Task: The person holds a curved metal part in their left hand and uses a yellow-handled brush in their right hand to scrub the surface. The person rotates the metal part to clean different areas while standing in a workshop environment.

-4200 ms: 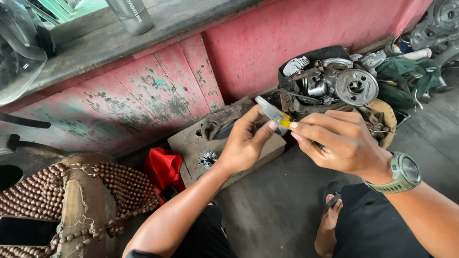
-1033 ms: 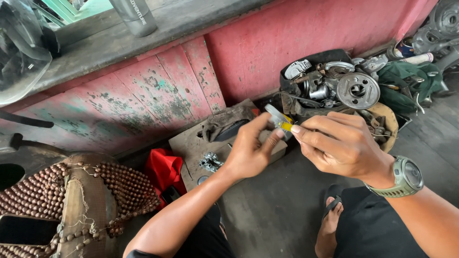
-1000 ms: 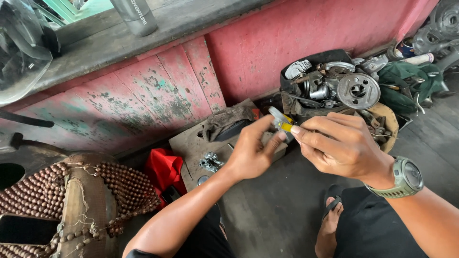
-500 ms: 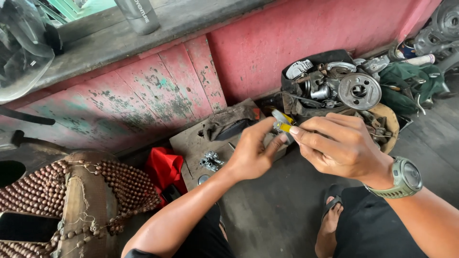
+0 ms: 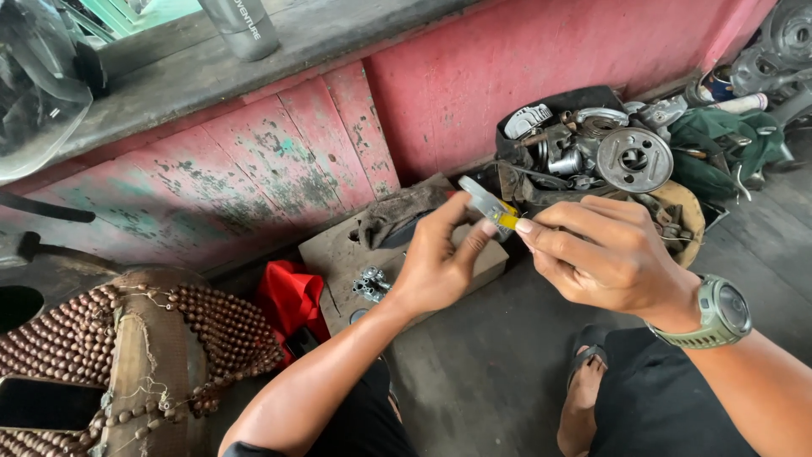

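Yellow-tipped tube [image 5: 489, 203] pinched btwn left hand [image 5: 437, 264] & right hand [image 5: 607, 254] fingers.

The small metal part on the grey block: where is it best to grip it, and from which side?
Grip the small metal part across its narrow middle, coming from above: it lies flat on the grey block, open overhead, probably easiest for the left hand.
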